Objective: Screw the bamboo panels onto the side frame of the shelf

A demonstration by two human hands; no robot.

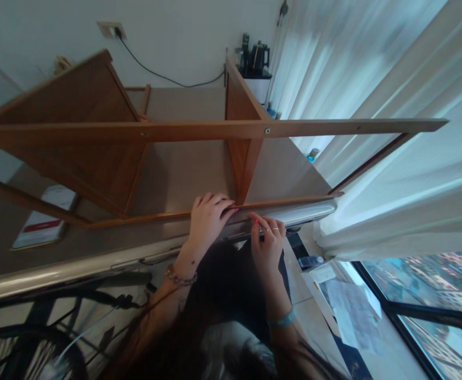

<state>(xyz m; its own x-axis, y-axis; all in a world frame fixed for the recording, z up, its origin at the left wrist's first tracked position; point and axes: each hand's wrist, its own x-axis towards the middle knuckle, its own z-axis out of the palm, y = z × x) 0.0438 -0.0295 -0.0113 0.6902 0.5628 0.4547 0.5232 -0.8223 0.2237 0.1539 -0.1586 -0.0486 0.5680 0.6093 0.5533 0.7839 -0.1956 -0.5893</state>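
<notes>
A wooden shelf frame [207, 131] lies on its side on a brown table [187, 174], with panels standing between its long rails. My left hand [209, 219] is closed around the lower wooden rail [163, 217], close to the foot of the middle panel [246, 116]. Just right of it, my right hand [268, 240] is pinched at the table's front edge, below the rail. Whatever its fingertips hold, if anything, is too small to make out. Round metal fasteners show in the upper rail.
A white printed sheet or box [46, 216] lies under the frame at left. A black kettle [259, 57] stands at the back near white curtains [373, 79]. A wheel [28, 348] is below the table's metal edge [76, 266], and papers [351, 311] lie by the window.
</notes>
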